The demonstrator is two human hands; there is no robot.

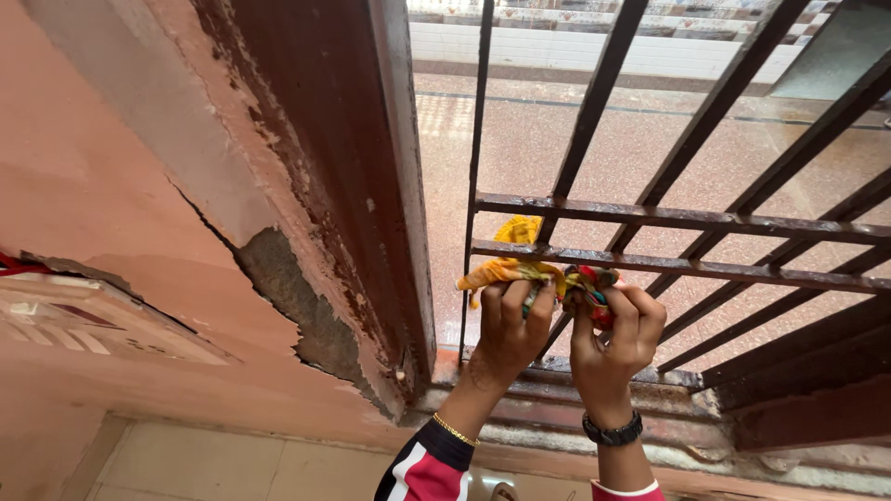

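My left hand [510,327] and my right hand [617,336] both grip a yellow and multicoloured cloth [520,269]. They press it against a rusty horizontal bar [705,268] of a dark metal window grille. Part of the yellow cloth pokes up behind the bar, between the two crossbars. A thin gold bangle circles my left wrist, and a black watch sits on my right one. My sleeves are red, white and black.
A brown window frame [371,186] stands left of the grille. The pink wall [111,232] has cracked, peeling plaster. A switch plate [83,325] sits at the left edge. Beyond the bars lies a speckled floor [557,139]. Pale tiles [232,464] show below.
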